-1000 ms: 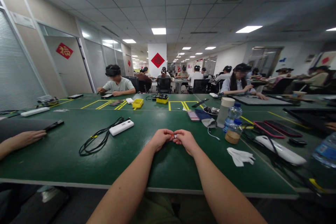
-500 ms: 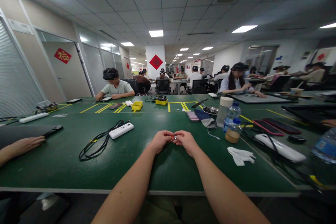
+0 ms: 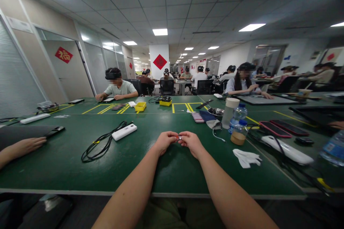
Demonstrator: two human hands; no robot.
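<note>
Over the middle of the green table [image 3: 113, 175], my left hand [image 3: 166, 142] pinches a small orange-red piece [image 3: 177, 137] between thumb and fingers. My right hand [image 3: 190, 144] meets it from the right, its fingers closed on a small silvery piece [image 3: 180, 138]. The two pieces are at the same spot between my fingertips; whether they are joined is too small to tell. To the left of my hands lies a white power bank [image 3: 124, 132] with a coiled black cable [image 3: 99, 148]. A crumpled white cloth [image 3: 247, 159] is on the right.
Bottles [image 3: 238, 133], a pale tumbler [image 3: 230, 113] and a metal bowl [image 3: 215, 112] stand right of my hands. Phones [image 3: 274, 129] and another white power bank [image 3: 287, 150] lie farther right. Yellow trays [image 3: 140, 106] sit ahead. Another person's hand [image 3: 29, 147] rests at left.
The view has tilted very slightly. My hands stay together at nearly the same place, with the fingers hardly changed.
</note>
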